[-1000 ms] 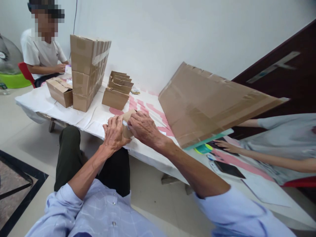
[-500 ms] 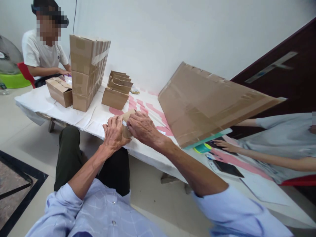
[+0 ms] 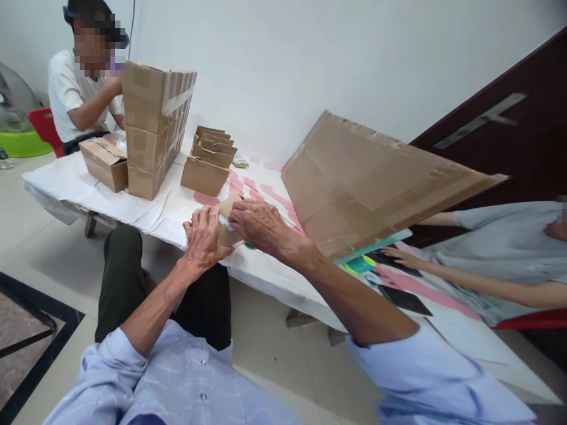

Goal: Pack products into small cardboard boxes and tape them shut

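A small brown cardboard box (image 3: 228, 237) is tilted at the table's front edge, between my two hands. My left hand (image 3: 204, 239) grips its left side, with the thumb low along the near face. On the box's face sits a small white label (image 3: 224, 222). My right hand (image 3: 259, 227) has its fingers curled together against the box's right side, at the edge of that label; whatever is in them is hidden. Just beneath the right hand, a sliver of something green (image 3: 249, 245) shows.
Stacked taped boxes (image 3: 144, 130) and a lone box (image 3: 104, 162) stand left, near a seated person (image 3: 84, 94). Open boxes (image 3: 206, 171) are behind my hands. A large cardboard panel (image 3: 376, 177) leans right, beside a tape roll (image 3: 359, 264), a phone (image 3: 405, 300) and another person's arm (image 3: 478, 280).
My right fingers have shifted slightly, showing more of the label and the green thing below. The person at left has raised a hand. The box stays in my left hand.
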Demonstrator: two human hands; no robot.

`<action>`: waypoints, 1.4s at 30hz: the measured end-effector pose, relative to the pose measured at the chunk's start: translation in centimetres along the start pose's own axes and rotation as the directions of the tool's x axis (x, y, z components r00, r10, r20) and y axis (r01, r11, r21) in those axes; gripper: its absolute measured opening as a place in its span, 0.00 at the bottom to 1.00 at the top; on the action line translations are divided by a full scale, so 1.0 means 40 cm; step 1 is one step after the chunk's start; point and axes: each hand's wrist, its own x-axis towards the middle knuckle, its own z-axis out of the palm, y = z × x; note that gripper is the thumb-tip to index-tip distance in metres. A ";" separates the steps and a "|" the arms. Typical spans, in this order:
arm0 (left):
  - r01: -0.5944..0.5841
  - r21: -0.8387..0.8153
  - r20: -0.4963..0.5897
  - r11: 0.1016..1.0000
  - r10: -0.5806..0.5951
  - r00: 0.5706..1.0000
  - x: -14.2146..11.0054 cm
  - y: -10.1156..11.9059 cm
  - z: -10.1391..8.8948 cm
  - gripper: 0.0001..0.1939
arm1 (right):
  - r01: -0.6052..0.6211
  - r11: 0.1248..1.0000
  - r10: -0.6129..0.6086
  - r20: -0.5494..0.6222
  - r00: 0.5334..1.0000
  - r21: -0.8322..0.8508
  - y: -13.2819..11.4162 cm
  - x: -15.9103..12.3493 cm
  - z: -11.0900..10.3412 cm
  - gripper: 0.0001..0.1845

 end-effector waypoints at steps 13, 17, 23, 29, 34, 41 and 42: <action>0.005 0.001 0.016 1.000 -0.005 1.000 0.000 0.009 -0.004 0.51 | 0.101 0.988 -0.090 0.090 0.992 -0.120 -0.021 0.013 -0.038 0.15; 0.001 0.005 0.015 1.000 -0.001 1.000 -0.001 0.008 -0.006 0.51 | 0.153 0.974 -0.138 0.095 0.986 -0.167 -0.013 0.012 -0.024 0.15; 0.003 0.021 0.023 1.000 -0.004 1.000 -0.003 0.012 -0.008 0.52 | 0.209 0.963 -0.210 0.009 0.978 -0.168 0.013 0.004 0.010 0.15; -0.012 0.025 -0.003 1.000 0.012 1.000 -0.001 0.009 0.004 0.52 | 0.208 0.970 -0.212 -0.026 0.977 -0.125 0.036 -0.003 0.027 0.12; -0.015 0.026 -0.015 1.000 0.016 1.000 0.003 0.001 0.013 0.52 | 0.178 0.979 -0.178 0.012 0.984 -0.104 0.042 0.001 0.020 0.11; -0.016 0.022 -0.015 1.000 0.017 1.000 0.001 0.002 0.010 0.52 | 0.205 0.976 -0.208 -0.024 0.978 -0.075 0.037 0.005 0.020 0.12; -0.020 0.022 -0.017 1.000 0.020 1.000 0.001 0.003 0.009 0.52 | 0.214 0.974 -0.217 -0.035 0.976 -0.071 0.038 0.003 0.022 0.12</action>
